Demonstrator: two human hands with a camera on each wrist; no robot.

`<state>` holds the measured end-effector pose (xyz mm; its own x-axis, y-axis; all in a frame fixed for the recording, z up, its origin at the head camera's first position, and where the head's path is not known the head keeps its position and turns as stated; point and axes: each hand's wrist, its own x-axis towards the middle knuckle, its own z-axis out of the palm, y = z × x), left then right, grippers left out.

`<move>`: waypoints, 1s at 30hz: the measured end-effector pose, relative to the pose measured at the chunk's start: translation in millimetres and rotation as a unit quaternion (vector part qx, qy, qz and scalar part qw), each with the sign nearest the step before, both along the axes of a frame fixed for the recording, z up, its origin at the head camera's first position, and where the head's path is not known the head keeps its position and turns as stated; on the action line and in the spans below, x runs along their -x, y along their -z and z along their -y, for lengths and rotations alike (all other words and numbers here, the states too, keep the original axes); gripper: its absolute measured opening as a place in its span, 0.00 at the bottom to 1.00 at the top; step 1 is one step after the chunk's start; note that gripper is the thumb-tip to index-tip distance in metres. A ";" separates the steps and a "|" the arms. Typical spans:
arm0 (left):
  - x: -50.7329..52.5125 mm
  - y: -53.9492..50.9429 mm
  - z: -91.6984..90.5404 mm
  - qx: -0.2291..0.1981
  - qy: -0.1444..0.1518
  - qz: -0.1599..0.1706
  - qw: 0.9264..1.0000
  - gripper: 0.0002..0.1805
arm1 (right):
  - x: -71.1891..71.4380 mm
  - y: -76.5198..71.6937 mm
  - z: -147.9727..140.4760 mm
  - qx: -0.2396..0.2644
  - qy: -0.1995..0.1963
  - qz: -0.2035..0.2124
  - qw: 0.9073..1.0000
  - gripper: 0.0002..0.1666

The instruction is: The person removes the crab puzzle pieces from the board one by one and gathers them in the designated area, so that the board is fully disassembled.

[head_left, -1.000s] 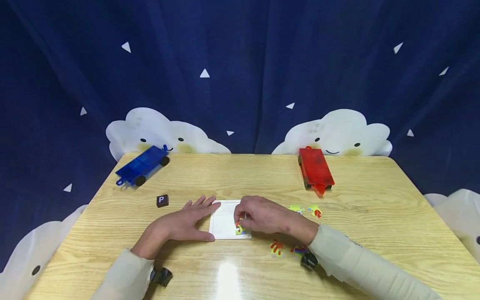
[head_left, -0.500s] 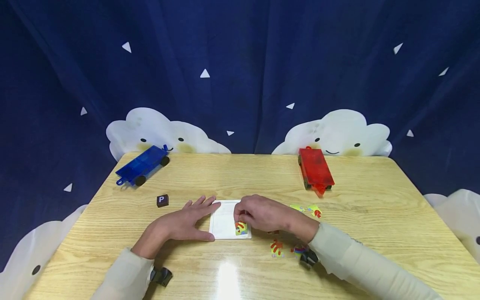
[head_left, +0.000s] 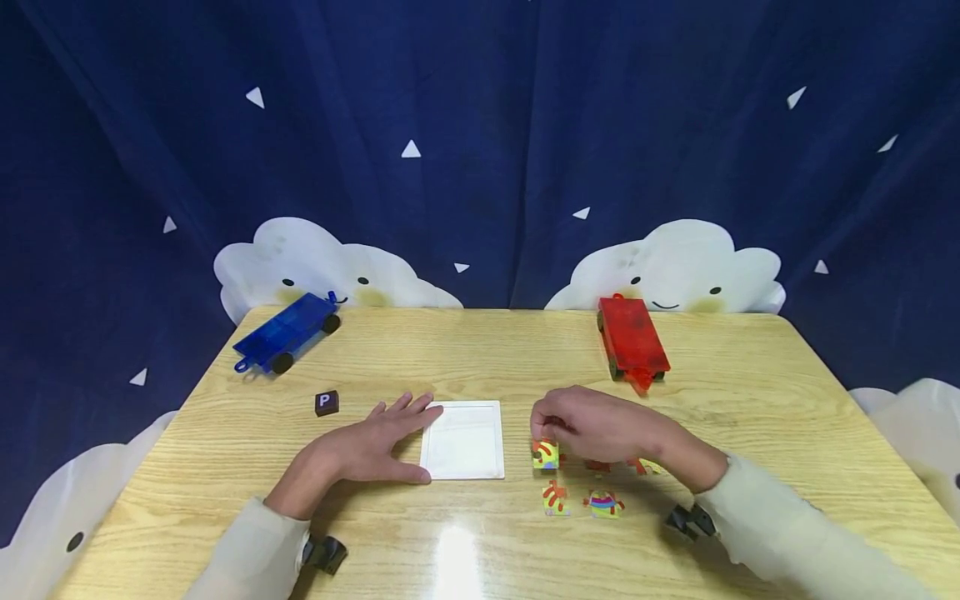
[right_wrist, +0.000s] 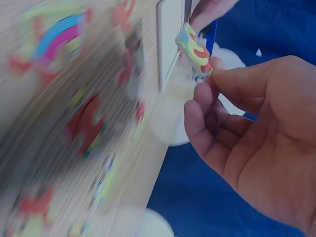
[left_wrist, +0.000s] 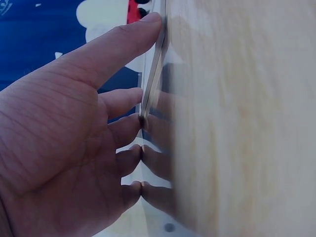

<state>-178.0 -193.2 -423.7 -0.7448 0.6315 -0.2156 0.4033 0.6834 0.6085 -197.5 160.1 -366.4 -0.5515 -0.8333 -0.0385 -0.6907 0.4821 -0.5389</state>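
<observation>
A shallow white square tray (head_left: 463, 443) lies flat on the table. My left hand (head_left: 367, 446) rests at its left side, and in the left wrist view the thumb (left_wrist: 126, 47) touches the tray's edge while the fingertips press on the table. To the right of the tray, my right hand (head_left: 600, 421) pinches a yellow puzzle piece with red markings (head_left: 546, 455) between thumb and fingers. The right wrist view shows that piece (right_wrist: 194, 52) tilted in the fingertips. Nearby lie a red-and-yellow piece (head_left: 556, 498) and a rainbow-striped piece (head_left: 603, 503).
More pieces, one of them yellow and red (head_left: 647, 465), lie partly under my right forearm. A blue wheeled toy car base (head_left: 288, 331) and a red one (head_left: 633, 336) stand at the back. Left of the tray is a dark block marked P (head_left: 326, 403).
My right hand has moved right, carrying the puzzle piece from above the tray to the table area beside it. More of the tray and loose pieces show. The left hand has stayed put.
</observation>
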 end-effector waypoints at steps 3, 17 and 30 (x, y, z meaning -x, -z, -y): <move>0.1 0.3 -0.6 0.000 0.001 0.001 1.000 0.52 | -5.1 -1.3 -23.9 -0.006 0.007 0.011 1.000 0.15; -1.1 -1.0 1.4 0.001 0.003 0.000 1.000 0.52 | -21.3 14.2 -103.4 -0.026 0.011 0.073 0.997 0.14; 1.2 1.2 -0.3 -0.001 0.003 0.001 1.000 0.52 | -30.4 27.4 -125.0 -0.011 0.020 0.098 0.995 0.10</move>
